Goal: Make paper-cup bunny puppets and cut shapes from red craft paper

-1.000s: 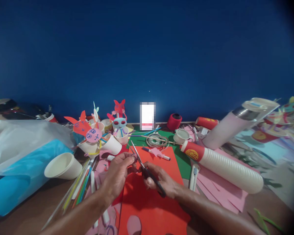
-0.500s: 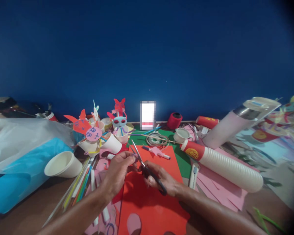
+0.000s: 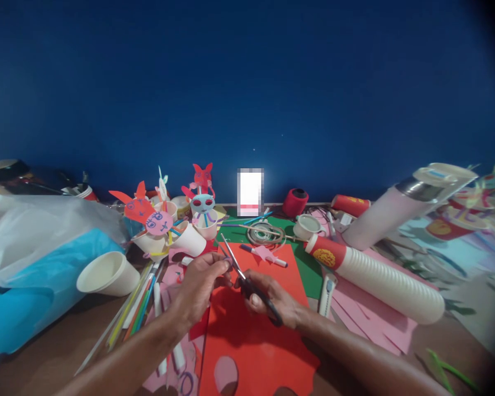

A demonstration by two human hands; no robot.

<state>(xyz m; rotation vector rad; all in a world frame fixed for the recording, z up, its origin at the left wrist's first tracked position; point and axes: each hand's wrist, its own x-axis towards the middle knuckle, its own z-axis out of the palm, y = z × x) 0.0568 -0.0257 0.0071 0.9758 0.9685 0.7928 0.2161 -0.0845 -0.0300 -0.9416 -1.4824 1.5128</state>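
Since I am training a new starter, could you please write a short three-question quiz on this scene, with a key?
1. Which hand holds the scissors?
2. True or false: the stack of paper cups stands upright.
3. Fill in the colour: a pink oval piece lies on the ____ sheet below the hands.

Key:
1. The right hand.
2. False; it lies on its side.
3. Red.

A blue plastic bag (image 3: 58, 280) lies left of the left hand (image 3: 204, 278). Beyond the right hand (image 3: 268, 297) are a pale bottle (image 3: 383, 214) and a red round object (image 3: 294, 204).
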